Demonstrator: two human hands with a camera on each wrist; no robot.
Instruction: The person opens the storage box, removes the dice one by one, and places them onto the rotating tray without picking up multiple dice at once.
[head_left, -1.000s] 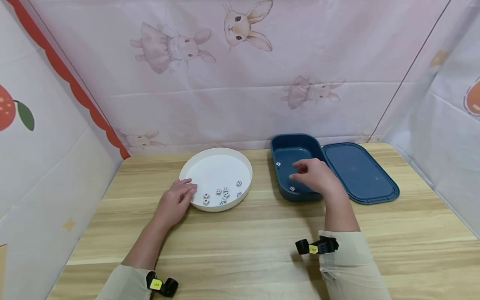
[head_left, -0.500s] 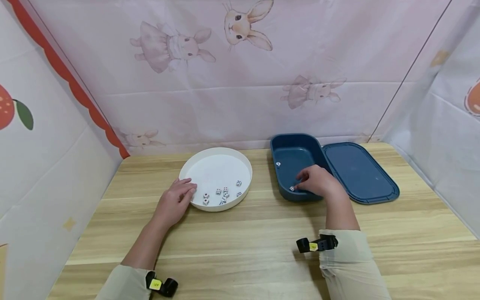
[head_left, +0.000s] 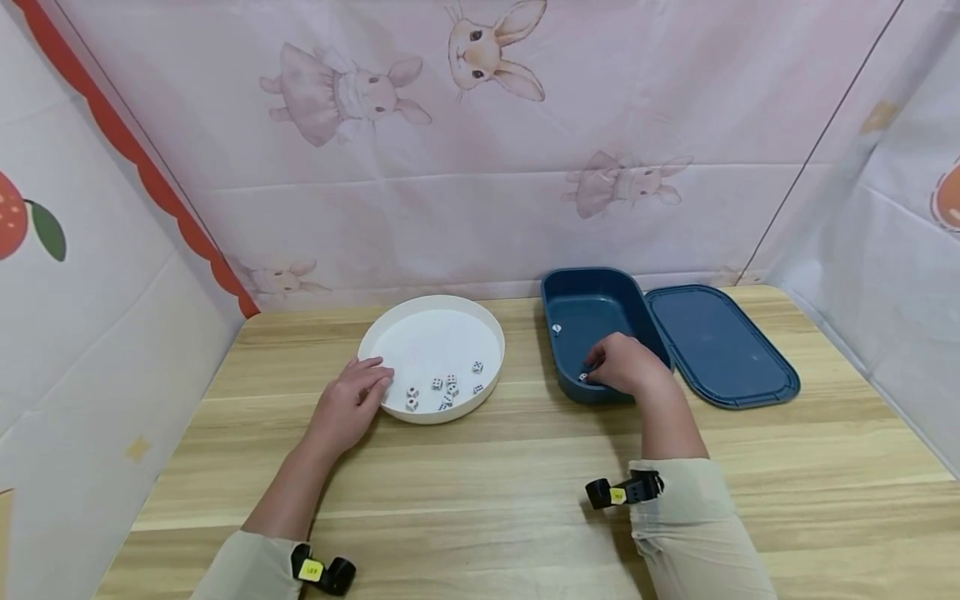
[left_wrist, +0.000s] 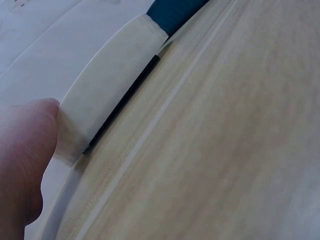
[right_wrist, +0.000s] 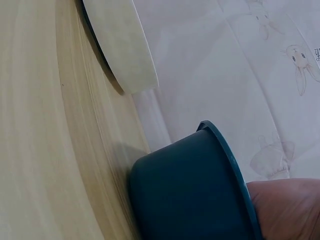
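In the head view my left hand (head_left: 351, 407) holds the near-left rim of a round white tray (head_left: 420, 310), fingers over the edge. Several white dice (head_left: 437, 384) lie in the tray's near part. My right hand (head_left: 630, 365) reaches into a dark blue rectangular box (head_left: 558, 367), its thumb and a finger pinching a small die (head_left: 582, 377) by the near wall. A second die (head_left: 557, 330) sits at the box's left side. The right wrist view shows the hand (right_wrist: 287, 207) beyond the box wall (right_wrist: 185, 190), fingertips hidden; in the left wrist view, the thumb (left_wrist: 30, 135) meets the tray's outer wall (left_wrist: 110, 75).
A flat blue lid (head_left: 727, 346) lies right of the box on the wooden table (head_left: 480, 500). Behind stands a pink sheet (head_left: 480, 167) printed with rabbits, and pale sheets flank both sides. Each sleeve carries a black wrist camera (head_left: 324, 572).
My right hand has dropped lower into the blue box and shifted slightly left, its fingertips coming together at the near die. The left hand and the tray have stayed put.
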